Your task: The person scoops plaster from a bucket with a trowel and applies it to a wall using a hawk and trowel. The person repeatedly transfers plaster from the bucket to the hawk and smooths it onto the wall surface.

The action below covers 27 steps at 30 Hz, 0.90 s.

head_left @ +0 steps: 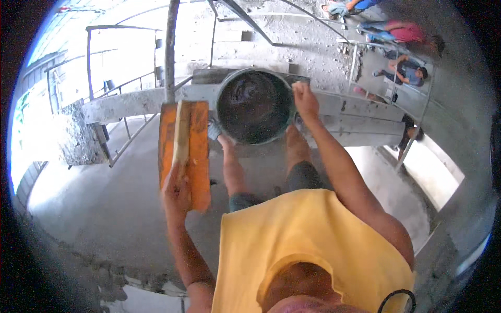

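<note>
In my left hand (pixel 177 189) is a long orange board (pixel 199 156) with a wooden strip (pixel 181 133) along its middle as a handle; my fingers are wrapped round the strip's near end. The board is held left of a round dark bucket (pixel 293 107), which looks wet and dark inside. Beside the bucket's right rim, my right hand (pixel 307 101) is closed at the end of an outstretched arm. Whether it grips the rim or some small thing is hidden. My legs show on either side of the bucket's near edge.
Long planks (pixel 355 125) run crosswise behind and beside the bucket. A vertical pole (pixel 171 52) rises behind the board, and metal frames (pixel 122 27) stand at the far left. Several people are at the upper right, one seated (pixel 409 72). A rough, pale slab (pixel 78 133) lies at the left.
</note>
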Motion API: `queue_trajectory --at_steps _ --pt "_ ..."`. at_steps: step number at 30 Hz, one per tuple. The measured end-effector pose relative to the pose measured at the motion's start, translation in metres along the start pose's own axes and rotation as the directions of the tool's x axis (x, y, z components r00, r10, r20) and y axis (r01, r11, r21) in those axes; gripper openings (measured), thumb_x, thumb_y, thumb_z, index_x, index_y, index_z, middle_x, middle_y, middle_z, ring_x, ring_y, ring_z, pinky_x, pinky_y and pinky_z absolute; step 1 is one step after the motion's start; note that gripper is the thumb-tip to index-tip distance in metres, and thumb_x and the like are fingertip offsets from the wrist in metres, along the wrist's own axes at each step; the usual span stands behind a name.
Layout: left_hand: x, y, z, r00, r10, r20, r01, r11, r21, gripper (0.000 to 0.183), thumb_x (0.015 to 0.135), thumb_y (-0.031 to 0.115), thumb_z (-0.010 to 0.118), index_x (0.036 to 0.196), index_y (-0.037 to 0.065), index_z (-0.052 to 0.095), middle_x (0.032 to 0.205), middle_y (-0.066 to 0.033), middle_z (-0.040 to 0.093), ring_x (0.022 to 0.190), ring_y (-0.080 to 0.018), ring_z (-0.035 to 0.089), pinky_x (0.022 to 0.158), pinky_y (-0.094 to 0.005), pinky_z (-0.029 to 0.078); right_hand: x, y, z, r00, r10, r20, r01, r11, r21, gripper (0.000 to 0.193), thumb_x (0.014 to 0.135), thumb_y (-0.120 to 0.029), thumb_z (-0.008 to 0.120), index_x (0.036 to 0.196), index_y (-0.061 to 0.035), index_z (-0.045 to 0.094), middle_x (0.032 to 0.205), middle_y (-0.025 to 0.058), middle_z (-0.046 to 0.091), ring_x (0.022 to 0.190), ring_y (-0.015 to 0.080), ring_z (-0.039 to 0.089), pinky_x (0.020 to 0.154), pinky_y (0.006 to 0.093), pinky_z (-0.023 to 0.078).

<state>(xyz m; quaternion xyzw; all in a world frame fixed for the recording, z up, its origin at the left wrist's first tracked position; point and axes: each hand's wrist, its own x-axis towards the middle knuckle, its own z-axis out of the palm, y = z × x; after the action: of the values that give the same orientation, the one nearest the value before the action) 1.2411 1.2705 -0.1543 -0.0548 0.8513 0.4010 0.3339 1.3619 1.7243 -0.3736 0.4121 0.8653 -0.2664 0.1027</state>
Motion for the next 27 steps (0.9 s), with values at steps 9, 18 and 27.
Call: queue_trajectory --at_steps 9,18,27 --pt "0.142 -0.050 0.038 0.919 0.344 -0.195 -0.320 0.937 0.142 0.060 0.095 0.013 0.059 0.149 0.002 0.037 0.141 -0.0235 0.050 0.125 -0.0337 0.053 0.104 -0.0419 0.042 -0.033 -0.044 0.140 0.959 0.122 0.257 -0.187 0.952 0.244 0.043 0.102 -0.035 0.045 0.130 -0.0038 0.056 0.126 0.0296 0.060 0.118 0.0466 0.057 0.100 0.0523 0.045" --pt "0.236 -0.107 0.062 0.855 0.361 -0.373 -0.293 0.929 0.227 0.057 0.096 0.017 0.055 0.147 -0.002 0.038 0.136 -0.0269 0.052 0.124 -0.0397 0.054 0.102 -0.0434 0.043 0.031 0.016 0.264 0.926 0.096 0.366 -0.101 0.995 -0.005 0.045 0.102 -0.031 0.048 0.142 -0.0107 0.049 0.136 0.0191 0.056 0.121 0.0380 0.057 0.102 0.0483 0.046" --pt "0.262 -0.073 0.039 0.944 0.045 -0.328 0.038 0.970 0.241 0.058 0.097 0.041 0.061 0.143 0.008 0.047 0.113 -0.0257 0.068 0.101 -0.0416 0.068 0.080 -0.0457 0.054 -0.012 -0.070 0.199 0.681 0.011 0.732 -0.731 0.073 0.679 0.032 0.101 -0.019 0.052 0.132 -0.0109 0.054 0.123 0.0051 0.061 0.111 0.0236 0.061 0.094 0.0402 0.051"
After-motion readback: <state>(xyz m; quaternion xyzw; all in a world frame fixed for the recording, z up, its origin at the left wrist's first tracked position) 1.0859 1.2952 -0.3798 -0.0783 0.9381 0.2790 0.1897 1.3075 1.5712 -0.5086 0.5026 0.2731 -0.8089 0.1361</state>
